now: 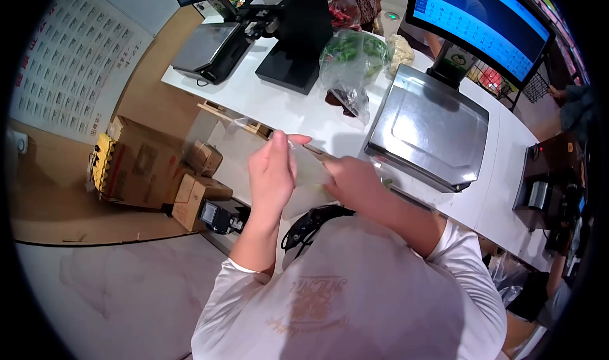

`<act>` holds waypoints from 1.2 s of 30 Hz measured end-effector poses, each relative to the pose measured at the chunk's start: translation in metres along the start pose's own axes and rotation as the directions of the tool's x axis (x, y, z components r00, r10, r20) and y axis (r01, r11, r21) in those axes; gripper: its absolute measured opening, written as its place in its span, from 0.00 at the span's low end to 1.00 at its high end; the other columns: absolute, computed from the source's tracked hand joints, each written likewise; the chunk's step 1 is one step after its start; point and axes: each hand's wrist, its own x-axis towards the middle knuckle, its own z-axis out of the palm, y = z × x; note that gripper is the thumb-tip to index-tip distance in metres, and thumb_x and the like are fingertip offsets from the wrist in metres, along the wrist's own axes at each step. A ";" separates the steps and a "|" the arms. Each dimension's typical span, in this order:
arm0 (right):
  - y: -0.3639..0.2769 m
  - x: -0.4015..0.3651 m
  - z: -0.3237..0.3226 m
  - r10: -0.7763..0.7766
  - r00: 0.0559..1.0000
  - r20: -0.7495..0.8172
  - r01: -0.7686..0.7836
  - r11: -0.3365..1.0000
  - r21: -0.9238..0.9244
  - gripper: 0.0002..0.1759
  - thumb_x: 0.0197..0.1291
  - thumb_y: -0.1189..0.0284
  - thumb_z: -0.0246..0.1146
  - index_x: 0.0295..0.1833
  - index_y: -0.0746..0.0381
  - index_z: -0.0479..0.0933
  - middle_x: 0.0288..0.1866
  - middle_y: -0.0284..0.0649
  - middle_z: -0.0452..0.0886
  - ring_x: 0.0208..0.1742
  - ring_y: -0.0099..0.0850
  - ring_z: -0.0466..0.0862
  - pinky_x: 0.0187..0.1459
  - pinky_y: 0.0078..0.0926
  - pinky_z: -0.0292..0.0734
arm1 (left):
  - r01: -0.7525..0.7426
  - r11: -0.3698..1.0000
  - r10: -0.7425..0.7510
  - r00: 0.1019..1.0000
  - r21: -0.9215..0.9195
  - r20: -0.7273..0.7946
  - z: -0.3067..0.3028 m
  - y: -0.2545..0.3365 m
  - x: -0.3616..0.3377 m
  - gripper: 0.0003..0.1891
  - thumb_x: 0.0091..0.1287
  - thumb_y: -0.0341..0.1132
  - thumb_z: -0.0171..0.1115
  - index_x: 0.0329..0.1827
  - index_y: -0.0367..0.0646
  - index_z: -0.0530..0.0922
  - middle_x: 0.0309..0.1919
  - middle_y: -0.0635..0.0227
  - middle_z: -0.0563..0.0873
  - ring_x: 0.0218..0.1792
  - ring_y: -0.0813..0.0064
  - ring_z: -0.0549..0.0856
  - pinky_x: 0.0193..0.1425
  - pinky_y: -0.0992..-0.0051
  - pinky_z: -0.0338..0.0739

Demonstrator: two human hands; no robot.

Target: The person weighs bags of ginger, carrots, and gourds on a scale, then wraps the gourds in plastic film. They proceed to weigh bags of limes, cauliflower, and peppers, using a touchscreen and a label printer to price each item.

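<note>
A thin translucent plastic bag [307, 172] hangs between my hands in front of my chest, above the counter's near edge. My left hand [273, 170] pinches one side of it, thumb upward. On the other side, my right hand [354, 177] has its fingers closed on the bag's edge. Something pale green shows faintly through the plastic, too blurred to name. Beyond my hands, a clear bag of green vegetables [355, 52] lies on the white counter [228, 97]. Right of my hands is a steel weighing scale [434, 125].
A touch screen [485, 24] stands behind the scale. At the back left are a second scale [209, 49] and a black stand [292, 62]. Cauliflower [399, 52] sits beside the vegetable bag. Cardboard boxes [149, 170] are on the left. Other people stand across the counter and at right.
</note>
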 end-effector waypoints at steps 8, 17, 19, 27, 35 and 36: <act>-0.015 0.031 -0.042 -0.052 0.954 0.296 -0.103 0.869 0.484 0.08 0.55 0.71 0.60 0.28 0.62 0.79 0.26 0.44 0.76 0.30 0.41 0.82 0.31 0.37 0.76 | -0.554 0.785 0.272 0.711 0.278 0.648 -0.019 -0.060 0.022 0.35 0.58 0.59 0.67 0.59 0.40 0.75 0.46 0.62 0.77 0.48 0.71 0.76 0.55 0.70 0.71; -0.033 0.021 -0.105 -0.324 0.933 0.159 0.287 0.934 0.214 0.13 0.61 0.70 0.61 0.49 0.64 0.74 0.39 0.48 0.77 0.37 0.46 0.82 0.39 0.36 0.80 | -0.085 0.951 0.234 0.826 -0.296 0.513 0.037 -0.069 0.014 0.22 0.74 0.44 0.47 0.63 0.39 0.70 0.57 0.55 0.77 0.63 0.62 0.74 0.65 0.63 0.69; -0.014 -0.017 -0.123 -0.276 0.907 -0.318 0.334 0.932 0.143 0.13 0.63 0.71 0.60 0.49 0.68 0.74 0.41 0.50 0.79 0.38 0.40 0.83 0.41 0.33 0.79 | 0.044 0.803 0.291 0.842 -0.595 0.455 0.044 -0.063 0.013 0.21 0.77 0.46 0.41 0.63 0.40 0.69 0.58 0.50 0.77 0.64 0.53 0.73 0.67 0.54 0.66; 0.201 -0.255 -0.055 0.599 0.117 -0.792 -0.662 0.641 0.387 0.08 0.64 0.78 0.58 0.49 0.66 0.76 0.44 0.40 0.79 0.40 0.27 0.79 0.41 0.23 0.77 | -0.201 0.722 0.554 0.741 -0.662 0.379 0.073 -0.005 0.045 0.14 0.77 0.45 0.41 0.34 0.47 0.62 0.30 0.64 0.76 0.49 0.58 0.76 0.64 0.55 0.65; 0.265 -0.266 0.012 0.431 0.341 -0.835 -0.619 0.772 0.145 0.13 0.57 0.76 0.64 0.48 0.64 0.76 0.46 0.46 0.78 0.45 0.39 0.79 0.44 0.31 0.78 | -0.486 0.755 0.642 0.686 -0.440 0.343 0.091 0.010 0.063 0.12 0.70 0.37 0.56 0.34 0.45 0.64 0.28 0.71 0.68 0.35 0.75 0.67 0.44 0.74 0.63; 0.267 -0.265 0.014 0.486 0.316 -0.815 -0.596 0.770 0.228 0.11 0.59 0.75 0.63 0.47 0.65 0.77 0.43 0.46 0.79 0.44 0.40 0.79 0.45 0.34 0.76 | -0.533 0.750 0.656 0.675 -0.392 0.338 0.092 0.010 0.067 0.10 0.69 0.33 0.58 0.33 0.43 0.65 0.29 0.69 0.70 0.34 0.75 0.69 0.42 0.74 0.64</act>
